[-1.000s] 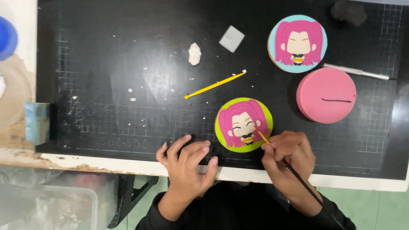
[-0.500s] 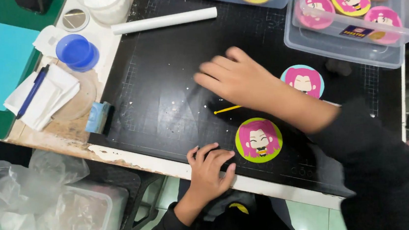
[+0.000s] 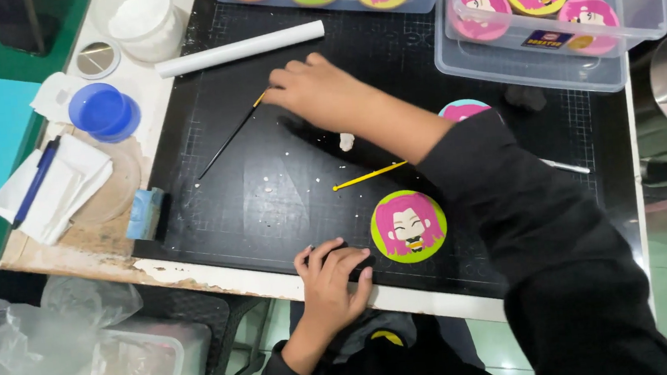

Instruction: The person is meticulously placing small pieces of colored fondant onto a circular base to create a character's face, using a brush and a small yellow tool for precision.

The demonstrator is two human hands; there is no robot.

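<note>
The right hand pinches a thin brush, which slants down-left across the worktop; the left hand lies flat, empty, at the near edge.

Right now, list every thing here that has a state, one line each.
right hand: stretched across the mat, holding the thin brush
left hand: flat on the table edge, empty
green disc: flat, painted face up
yellow tool: lying loose
blue cup: upright
white roller: lying on its side
clear box: open, discs inside
</note>
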